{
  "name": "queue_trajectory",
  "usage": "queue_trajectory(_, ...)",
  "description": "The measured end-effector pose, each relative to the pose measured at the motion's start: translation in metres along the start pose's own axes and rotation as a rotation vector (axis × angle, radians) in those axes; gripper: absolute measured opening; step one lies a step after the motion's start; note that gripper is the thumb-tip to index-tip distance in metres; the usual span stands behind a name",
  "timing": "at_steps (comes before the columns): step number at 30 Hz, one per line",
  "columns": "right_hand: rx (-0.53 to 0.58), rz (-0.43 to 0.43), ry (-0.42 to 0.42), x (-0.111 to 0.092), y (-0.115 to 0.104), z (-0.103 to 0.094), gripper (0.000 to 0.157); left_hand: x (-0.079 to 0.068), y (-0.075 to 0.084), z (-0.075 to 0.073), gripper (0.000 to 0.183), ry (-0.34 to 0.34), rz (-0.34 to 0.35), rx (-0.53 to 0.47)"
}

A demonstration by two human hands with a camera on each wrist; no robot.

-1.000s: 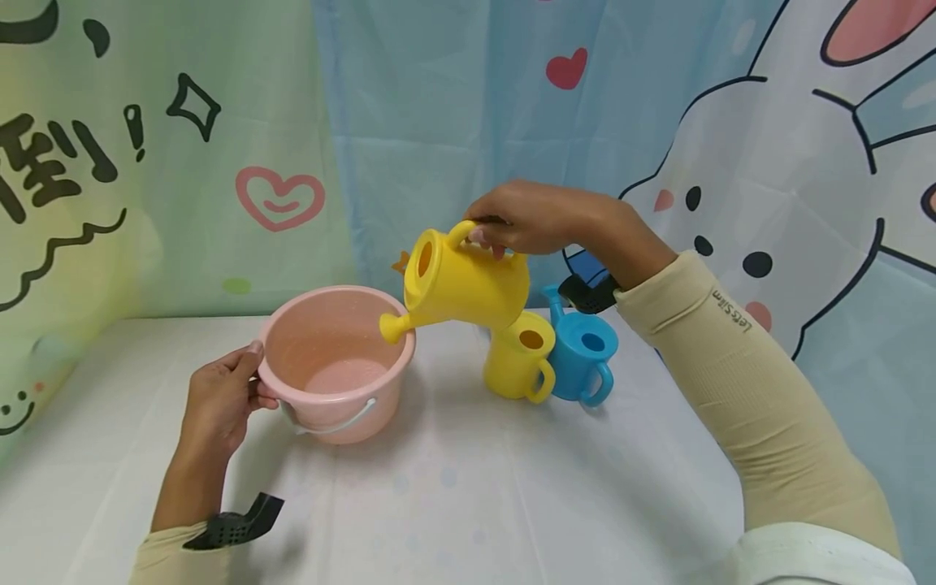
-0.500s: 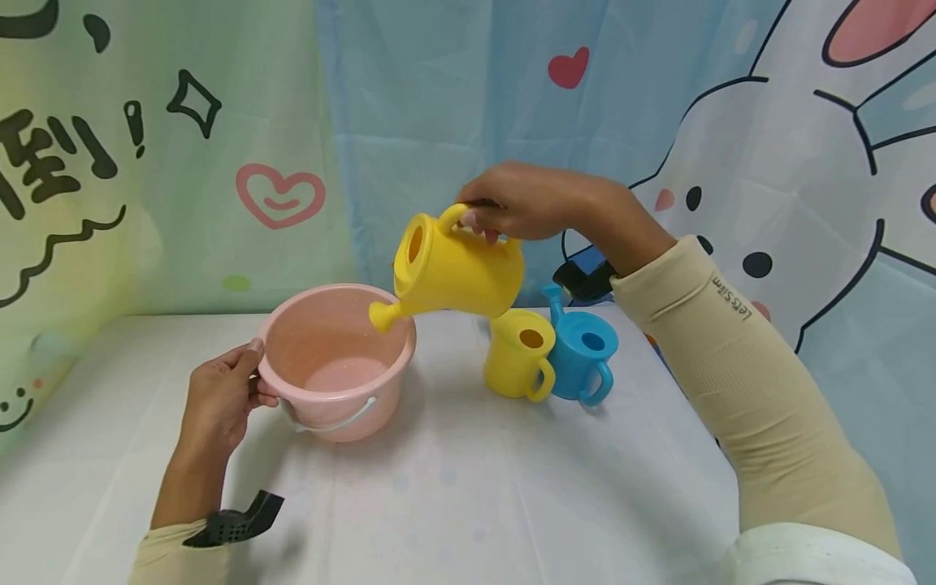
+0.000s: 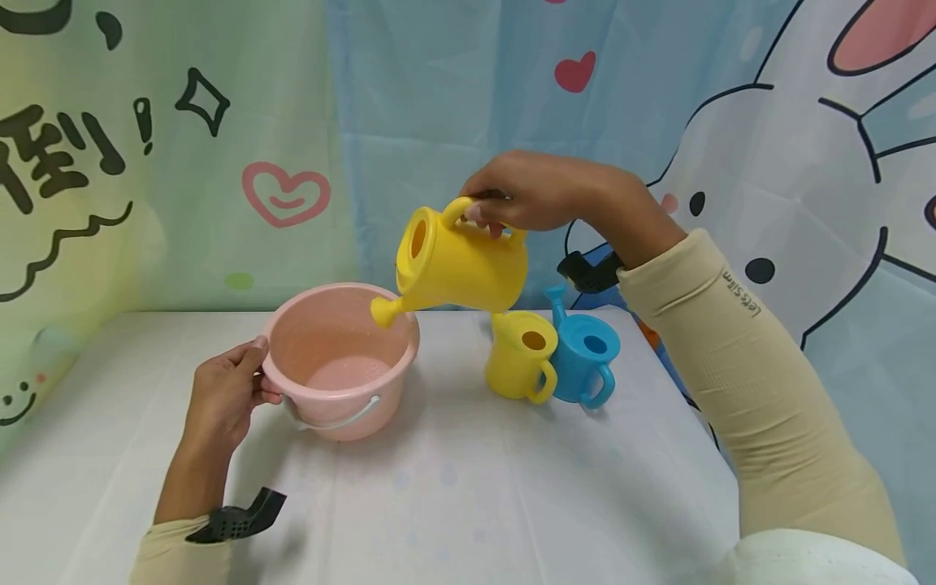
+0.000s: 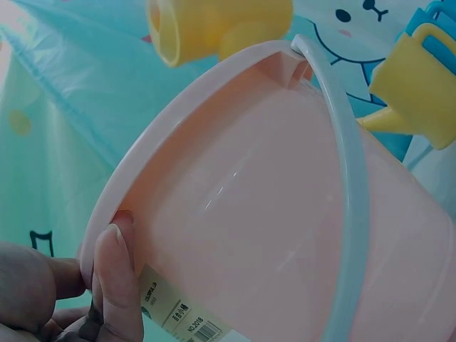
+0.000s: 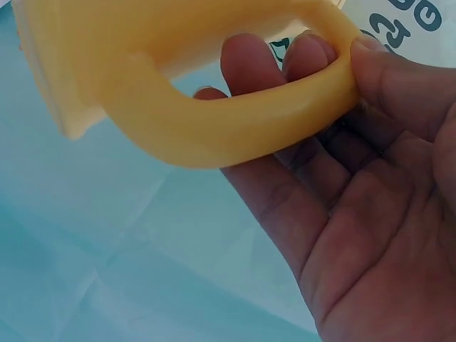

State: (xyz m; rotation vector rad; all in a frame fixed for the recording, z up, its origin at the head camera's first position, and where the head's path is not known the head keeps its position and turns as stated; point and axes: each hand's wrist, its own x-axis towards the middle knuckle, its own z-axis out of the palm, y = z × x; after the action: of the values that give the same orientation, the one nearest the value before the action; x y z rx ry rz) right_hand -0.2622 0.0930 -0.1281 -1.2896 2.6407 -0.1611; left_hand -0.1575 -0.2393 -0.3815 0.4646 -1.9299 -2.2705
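Note:
A pink bucket (image 3: 373,390) with a pale handle stands on the table, and my left hand (image 3: 223,394) grips its left rim, thumb on top and fingers below. In the left wrist view the fingers curl round the rim of the bucket (image 4: 235,199), beside a paper label. My right hand (image 3: 519,191) holds a yellow watering can (image 3: 468,268) by its handle, in the air above the table. The can tilts left, its spout head (image 3: 383,311) over the bucket's right side. The right wrist view shows fingers wrapped through the handle (image 5: 242,132).
A second yellow watering can (image 3: 512,361) and a blue watering can (image 3: 585,357) stand side by side, right of the bucket. The white-covered table (image 3: 468,487) ends at a printed cloth backdrop (image 3: 431,106).
My right hand has raised the yellow watering can slightly, its spout shifting a little left over the bucket. The left hand keeps its grip on the rim.

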Motion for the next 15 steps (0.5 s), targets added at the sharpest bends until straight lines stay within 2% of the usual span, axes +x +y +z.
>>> queue_trajectory(4,-0.003,-0.02,-0.005,0.0014,-0.003,-0.0019,0.023,0.0002,0.0,0.0007,0.067,-0.006,0.007,-0.01)
queue_trajectory(15,-0.003,0.012,-0.062,0.0083,-0.0083,-0.0019,0.024,-0.0002,-0.0001,0.0002,0.067,-0.013,0.012,-0.01)
